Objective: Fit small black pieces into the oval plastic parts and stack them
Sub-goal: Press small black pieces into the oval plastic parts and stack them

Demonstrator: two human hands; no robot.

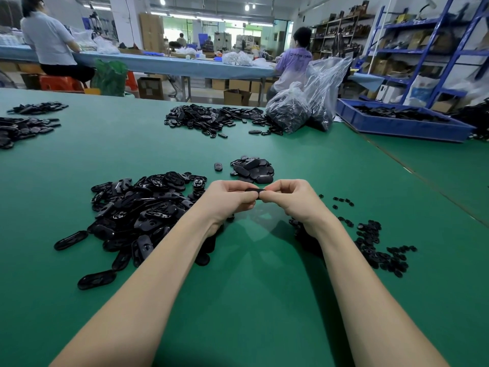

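Observation:
Both hands meet above the green table (251,287) and grip one black oval plastic part (256,191) between them. My left hand (229,198) pinches its left end and my right hand (289,198) pinches its right end; fingers hide most of it. A large heap of loose oval parts (143,215) lies to the left of my left forearm. Small black pieces (375,247) are scattered to the right of my right forearm. A small pile of oval parts (252,169) sits just beyond my hands.
Farther back lie another heap of black parts (211,119), clear plastic bags of parts (299,109) and a blue tray (402,120) at the right. More black parts (23,128) lie at the far left. People sit at a bench behind.

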